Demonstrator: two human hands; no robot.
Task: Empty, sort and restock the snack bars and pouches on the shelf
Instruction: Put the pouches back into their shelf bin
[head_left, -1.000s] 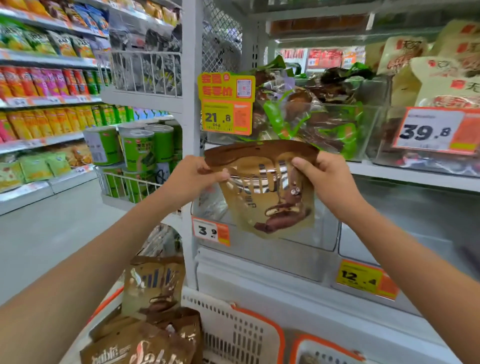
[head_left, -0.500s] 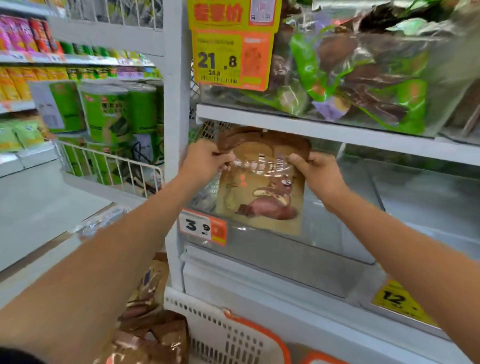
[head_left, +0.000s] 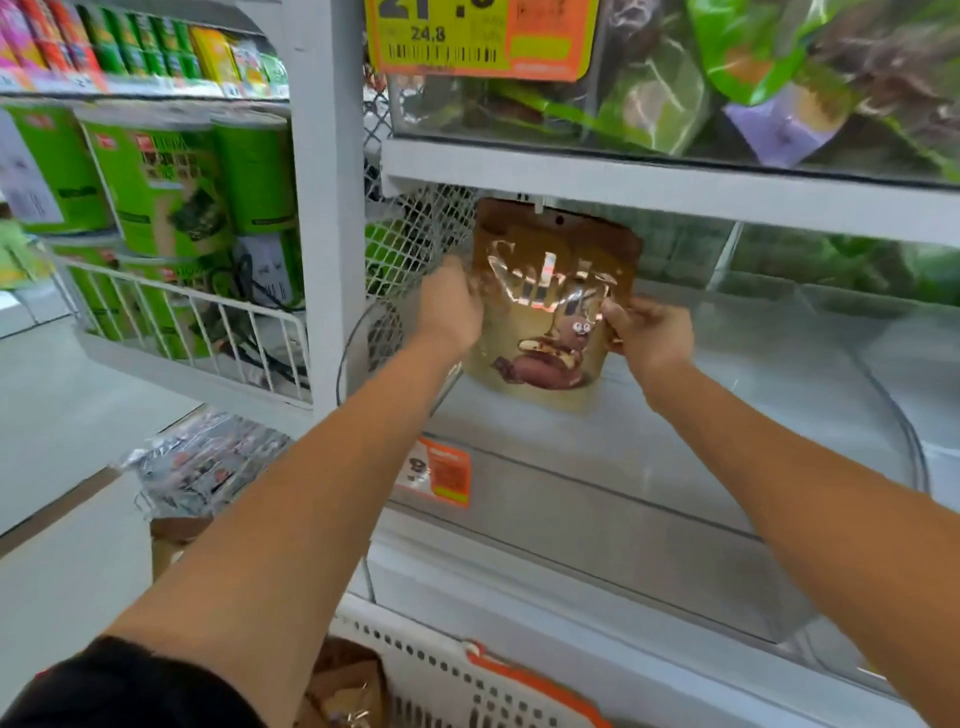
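Brown pouch (head_left: 550, 306) upright inside clear bin (head_left: 675, 467) under upper shelf (head_left: 675, 192), L hand (head_left: 452, 306) & R hand (head_left: 649, 332) each pinching a side edge, basket (head_left: 467, 680) below.

The yellow price tag (head_left: 478, 39) at top centre is cut off by the frame's upper edge. The orange tag (head_left: 439, 472) at centre is too blurred to read. The left hand (head_left: 451, 306) hides the pouch's (head_left: 550, 312) left edge.

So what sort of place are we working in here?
Almost certainly a supermarket snack aisle: a yellow price tag with a barcode hangs on the shelf edge, green canisters fill a wire rack alongside, and both hands hold a brown snack pouch in a clear shelf bin.
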